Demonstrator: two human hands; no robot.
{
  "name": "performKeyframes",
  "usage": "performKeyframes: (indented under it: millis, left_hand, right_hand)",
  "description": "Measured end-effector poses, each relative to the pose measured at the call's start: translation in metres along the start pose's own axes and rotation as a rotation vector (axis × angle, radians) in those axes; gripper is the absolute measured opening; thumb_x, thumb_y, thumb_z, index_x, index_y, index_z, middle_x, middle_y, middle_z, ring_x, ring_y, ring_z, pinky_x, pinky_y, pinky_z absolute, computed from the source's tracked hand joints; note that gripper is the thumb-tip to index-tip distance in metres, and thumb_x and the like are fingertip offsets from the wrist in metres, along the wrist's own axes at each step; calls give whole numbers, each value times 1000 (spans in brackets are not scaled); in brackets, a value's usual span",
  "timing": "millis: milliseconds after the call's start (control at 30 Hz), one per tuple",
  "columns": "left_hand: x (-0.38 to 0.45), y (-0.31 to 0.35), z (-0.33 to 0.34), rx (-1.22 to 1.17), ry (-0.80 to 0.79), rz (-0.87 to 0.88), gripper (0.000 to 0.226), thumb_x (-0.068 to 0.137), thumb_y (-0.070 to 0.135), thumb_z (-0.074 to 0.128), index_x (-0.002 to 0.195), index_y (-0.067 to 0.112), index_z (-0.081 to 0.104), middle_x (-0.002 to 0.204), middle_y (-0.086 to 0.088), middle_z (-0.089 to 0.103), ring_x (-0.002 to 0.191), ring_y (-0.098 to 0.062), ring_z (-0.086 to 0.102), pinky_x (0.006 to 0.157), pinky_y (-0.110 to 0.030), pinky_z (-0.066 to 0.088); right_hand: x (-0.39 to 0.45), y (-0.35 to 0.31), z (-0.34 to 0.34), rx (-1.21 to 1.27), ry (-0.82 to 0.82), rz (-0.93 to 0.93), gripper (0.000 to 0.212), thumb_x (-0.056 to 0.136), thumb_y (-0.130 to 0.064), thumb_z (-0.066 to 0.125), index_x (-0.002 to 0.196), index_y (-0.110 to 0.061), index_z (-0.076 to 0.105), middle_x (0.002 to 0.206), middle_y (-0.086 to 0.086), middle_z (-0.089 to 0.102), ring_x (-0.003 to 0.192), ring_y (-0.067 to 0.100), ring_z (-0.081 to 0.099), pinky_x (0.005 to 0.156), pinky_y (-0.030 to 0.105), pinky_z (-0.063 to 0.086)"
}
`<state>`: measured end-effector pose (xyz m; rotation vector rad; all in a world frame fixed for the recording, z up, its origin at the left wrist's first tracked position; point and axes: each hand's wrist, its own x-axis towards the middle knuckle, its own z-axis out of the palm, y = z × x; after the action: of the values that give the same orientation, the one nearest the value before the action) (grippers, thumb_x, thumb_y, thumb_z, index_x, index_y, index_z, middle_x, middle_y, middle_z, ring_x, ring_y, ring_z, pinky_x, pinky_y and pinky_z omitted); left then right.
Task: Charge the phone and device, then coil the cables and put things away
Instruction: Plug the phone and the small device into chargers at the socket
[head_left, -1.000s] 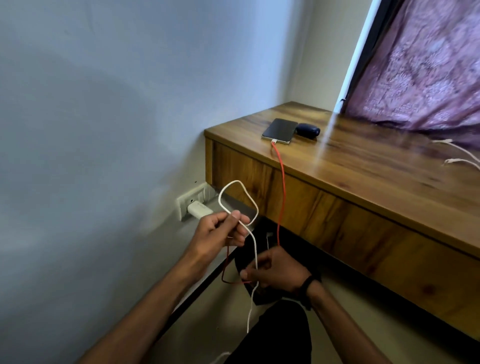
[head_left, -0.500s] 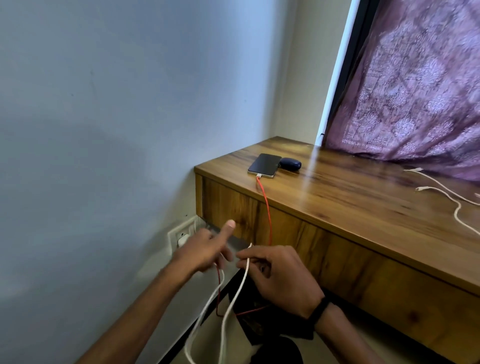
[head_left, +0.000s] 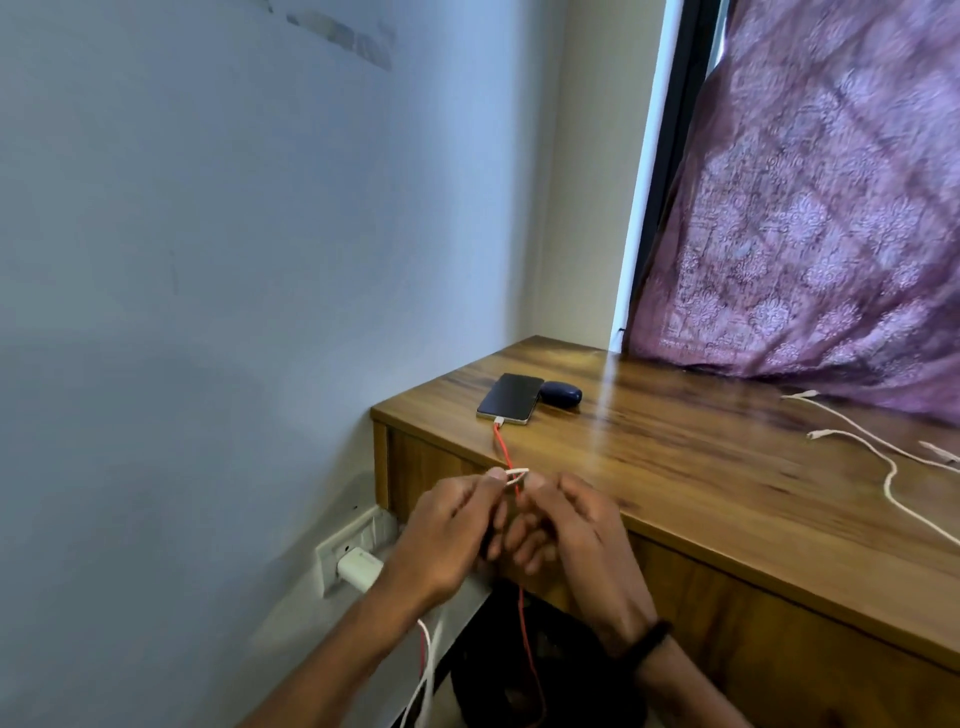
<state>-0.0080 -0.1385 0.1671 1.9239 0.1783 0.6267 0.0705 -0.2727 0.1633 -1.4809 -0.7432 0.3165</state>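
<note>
White cable (head_left: 517, 475) — small pinched loop

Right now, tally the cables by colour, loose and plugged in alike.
Red: 1, the red cable plugged into the phone.
White: 3, the white cable pinched between the left hand and right hand, plus two loose white cables on the wooden ledge.
Total: 4

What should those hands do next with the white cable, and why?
Probably carry the white cable end up to the dark case beside the phone. Left hand and right hand pinch its tip at the desk edge; the phone already has the red cable, the case has none.
</note>
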Motion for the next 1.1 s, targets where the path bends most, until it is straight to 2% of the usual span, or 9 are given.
performKeyframes:
  millis: [167,333,433,533,700,767,900,1000,1100]
  left_hand:
    - [15,29,22,239,-47,241,39,108,38,39,83,23,65,58,6,59,50,-10,58,51,-35,50]
    - [51,25,43,435,-149,330,44,107,40,35,79,19,61,67,-2,62,59,-17,59,62,-42,52]
    - [64,23,57,586,-265,383,43,106,42,35,70,26,52,63,5,52,55,-10,48,57,-26,40]
    - [76,20,65,705,-312,382,50,103,53,30,76,22,60,67,6,58,59,-8,53,67,-31,48]
    - [128,13,61,767,27,364,39,105,55,33,93,31,62,80,13,61,73,-2,58,77,-17,47]
    - [169,6,52,858,152,352,28,106,45,39,116,34,63,105,11,68,99,-6,58,95,-30,50]
    - [248,-13,51,1026,-217,138,51,104,25,50,152,37,36,156,6,42,145,-25,30,119,-54,26]
    - [282,-27,57,1027,-408,80,57,102,28,54,154,37,32,158,6,40,149,-24,25,121,-58,14]
    - [301,-38,68,992,-369,112,53,100,41,57,150,37,39,150,5,48,142,-21,35,120,-56,18]
  right_hand:
    - [67,-35,-16,175,82,198,38,102,-39,62,98,-3,75,89,12,80,76,20,76,75,32,62]
    - [122,-40,-49,686,106,416,21,104,-8,57,109,9,67,72,18,75,47,13,67,44,22,56]
    - [144,-34,-78,737,139,434,27,104,0,52,88,13,70,63,13,72,38,7,61,41,14,52]
    - [171,-18,-106,703,211,416,22,104,-1,54,88,8,64,70,12,65,33,4,52,36,11,45]
    - [216,17,-144,606,346,377,14,104,2,50,93,3,58,76,13,60,34,4,50,33,12,40]
    - [227,29,-154,605,354,371,10,103,1,54,95,4,59,78,14,60,40,7,53,35,15,43]
    - [247,44,-168,566,344,329,11,100,-4,63,94,6,64,79,15,63,52,12,52,37,16,44]
    - [250,46,-177,606,295,324,9,99,3,60,95,9,66,83,18,66,60,12,49,38,14,42]
    - [255,52,-191,674,268,327,17,99,9,51,106,11,66,89,19,67,61,12,52,41,16,43]
